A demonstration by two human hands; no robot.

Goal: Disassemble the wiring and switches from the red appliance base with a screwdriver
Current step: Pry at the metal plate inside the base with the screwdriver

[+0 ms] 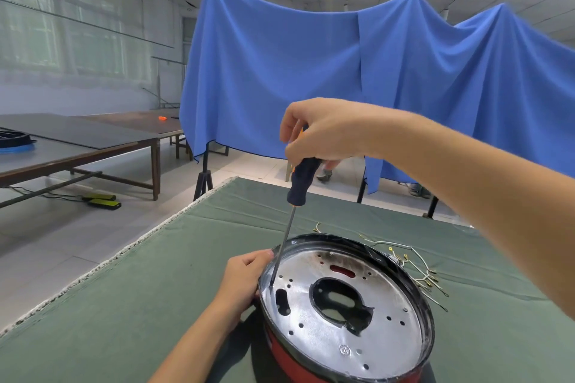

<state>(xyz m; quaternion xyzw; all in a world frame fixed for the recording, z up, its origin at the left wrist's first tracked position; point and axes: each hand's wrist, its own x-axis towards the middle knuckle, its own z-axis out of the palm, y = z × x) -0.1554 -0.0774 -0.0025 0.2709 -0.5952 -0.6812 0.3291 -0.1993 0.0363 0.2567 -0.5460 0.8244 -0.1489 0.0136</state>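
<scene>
While loose wires point(417, 270) are lying beside the red appliance base point(345, 305), the right hand point(323, 130) is gripping the screwdriver point(300, 193) on a remaining screw; the left hand point(242, 280) is holding the rim.

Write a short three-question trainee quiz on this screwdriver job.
1. True or false: the screwdriver tip rests inside the red appliance base, near its left rim.
2. Which hand grips the screwdriver handle? A) left B) right C) both
3. Fill in: the loose wires lie on the green cloth to the ____ of the base.

Key: 1 true. 2 B: the right hand grips it, while the left hand holds the base rim. 3 right.
</scene>
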